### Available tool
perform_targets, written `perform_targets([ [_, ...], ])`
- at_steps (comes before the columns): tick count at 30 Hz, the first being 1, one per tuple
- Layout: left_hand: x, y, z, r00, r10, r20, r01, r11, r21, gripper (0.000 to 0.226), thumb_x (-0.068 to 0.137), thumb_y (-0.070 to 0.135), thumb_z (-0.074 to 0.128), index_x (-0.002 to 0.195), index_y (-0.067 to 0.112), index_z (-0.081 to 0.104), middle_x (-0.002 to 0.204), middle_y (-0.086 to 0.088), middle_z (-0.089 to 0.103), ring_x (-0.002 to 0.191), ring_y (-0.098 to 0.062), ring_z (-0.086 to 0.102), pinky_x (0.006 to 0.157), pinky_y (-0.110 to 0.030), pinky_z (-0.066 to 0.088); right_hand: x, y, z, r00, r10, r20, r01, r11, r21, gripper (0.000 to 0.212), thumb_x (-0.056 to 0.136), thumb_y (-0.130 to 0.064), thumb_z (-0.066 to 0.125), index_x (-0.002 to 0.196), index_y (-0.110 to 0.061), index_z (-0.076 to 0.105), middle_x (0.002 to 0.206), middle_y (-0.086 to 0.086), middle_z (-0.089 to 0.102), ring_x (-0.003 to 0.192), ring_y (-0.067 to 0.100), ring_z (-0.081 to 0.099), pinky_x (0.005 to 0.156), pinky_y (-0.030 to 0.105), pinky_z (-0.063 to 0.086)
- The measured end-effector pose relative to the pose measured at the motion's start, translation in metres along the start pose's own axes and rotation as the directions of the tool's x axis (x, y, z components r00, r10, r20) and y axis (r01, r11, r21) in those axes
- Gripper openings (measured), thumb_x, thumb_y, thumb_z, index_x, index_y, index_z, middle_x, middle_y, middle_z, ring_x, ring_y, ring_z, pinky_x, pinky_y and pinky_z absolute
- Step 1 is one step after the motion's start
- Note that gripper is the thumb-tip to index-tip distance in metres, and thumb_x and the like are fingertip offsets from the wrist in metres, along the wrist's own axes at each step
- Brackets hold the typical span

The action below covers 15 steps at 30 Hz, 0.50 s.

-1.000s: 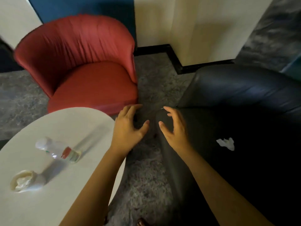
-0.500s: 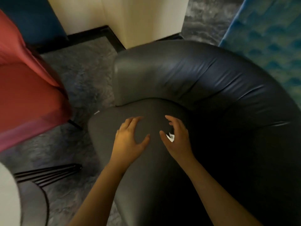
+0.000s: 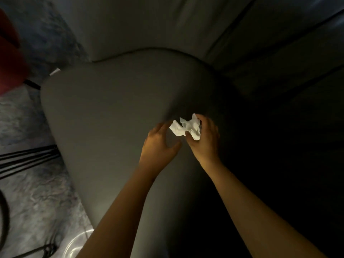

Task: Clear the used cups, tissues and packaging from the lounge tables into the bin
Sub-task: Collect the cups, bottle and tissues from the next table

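A crumpled white tissue (image 3: 187,128) sits on the seat of a dark leather armchair (image 3: 111,112). My right hand (image 3: 205,140) curls its fingers and thumb around the tissue's right side and grips it. Just left of the tissue, my left hand (image 3: 159,144) hovers with fingers spread and relaxed, its fingertips close to the tissue's left corner, holding nothing.
The armchair's backrest (image 3: 167,25) rises behind the seat. A red chair (image 3: 9,58) shows at the far left edge. Black table legs (image 3: 28,155) stand on the grey patterned carpet (image 3: 37,192) at lower left.
The view swung right from the white table and closed in on the dark armchair. Both hands reached down to the seat, and my right hand took hold of the tissue.
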<state>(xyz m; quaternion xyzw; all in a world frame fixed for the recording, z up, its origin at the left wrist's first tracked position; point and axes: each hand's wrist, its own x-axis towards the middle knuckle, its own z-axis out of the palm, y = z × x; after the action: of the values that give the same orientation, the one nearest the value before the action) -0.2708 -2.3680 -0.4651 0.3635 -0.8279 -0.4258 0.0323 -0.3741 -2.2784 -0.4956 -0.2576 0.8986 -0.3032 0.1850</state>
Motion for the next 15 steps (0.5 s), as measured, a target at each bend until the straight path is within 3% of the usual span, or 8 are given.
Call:
perform_targets([
  [2, 0.003, -0.006, 0.009, 1.0, 0.019, -0.01, -0.019, 0.999, -0.048, 0.05, 0.084, 0.022, 0.063, 0.131, 0.014, 0.048, 0.126, -0.006, 0.055, 0.104, 0.005, 0.046, 0.08, 0.001, 0.032, 0.001, 0.006, 0.011, 1.0, 0.017, 0.0, -0.017, 1.0, 0.014, 0.066, 0.071, -0.016, 0.077, 0.13, -0.012, 0.048, 0.134, 0.012, 0.046, 0.125, 0.029, 0.039, 0.097, 0.048, 0.043],
  [4, 0.004, -0.012, 0.016, 0.999, 0.019, -0.029, -0.021, 0.995, -0.099, 0.047, 0.086, 0.019, 0.062, 0.13, 0.012, 0.049, 0.122, -0.005, 0.058, 0.099, 0.013, 0.039, 0.075, 0.008, 0.029, -0.001, 0.008, 0.021, 1.0, 0.029, 0.006, -0.029, 0.999, 0.017, 0.069, 0.072, -0.014, 0.076, 0.133, -0.012, 0.045, 0.136, 0.013, 0.043, 0.127, 0.03, 0.036, 0.098, 0.047, 0.042],
  [8, 0.002, -0.017, 0.022, 0.999, 0.001, -0.034, -0.007, 0.987, -0.158, 0.039, 0.088, 0.022, 0.059, 0.124, 0.009, 0.054, 0.104, 0.01, 0.055, 0.095, 0.013, 0.043, 0.072, 0.006, 0.032, -0.004, 0.005, 0.038, 0.998, 0.052, 0.041, -0.054, 0.998, 0.039, 0.06, 0.075, -0.011, 0.072, 0.13, -0.011, 0.047, 0.137, 0.012, 0.04, 0.13, 0.029, 0.031, 0.099, 0.037, 0.039],
  [13, -0.017, -0.026, 0.01, 0.996, -0.078, -0.044, 0.067, 0.975, -0.211, 0.037, 0.088, 0.018, 0.059, 0.124, 0.014, 0.054, 0.1, 0.013, 0.054, 0.089, 0.005, 0.052, 0.071, 0.002, 0.036, -0.02, -0.02, 0.048, 0.994, -0.002, 0.111, -0.014, 0.99, 0.143, 0.039, 0.081, -0.006, 0.065, 0.119, -0.007, 0.056, 0.127, 0.012, 0.046, 0.116, 0.023, 0.046, 0.089, 0.016, 0.038],
  [15, -0.028, -0.028, -0.005, 0.993, -0.103, -0.059, 0.085, 0.964, -0.252, 0.039, 0.089, 0.019, 0.058, 0.126, 0.016, 0.052, 0.103, 0.013, 0.055, 0.094, 0.002, 0.055, 0.076, -0.007, 0.045, -0.028, -0.038, 0.047, 0.991, -0.054, 0.121, 0.03, 0.981, 0.189, 0.034, 0.083, -0.005, 0.063, 0.117, -0.006, 0.057, 0.123, 0.012, 0.049, 0.113, 0.02, 0.049, 0.082, 0.007, 0.038],
])
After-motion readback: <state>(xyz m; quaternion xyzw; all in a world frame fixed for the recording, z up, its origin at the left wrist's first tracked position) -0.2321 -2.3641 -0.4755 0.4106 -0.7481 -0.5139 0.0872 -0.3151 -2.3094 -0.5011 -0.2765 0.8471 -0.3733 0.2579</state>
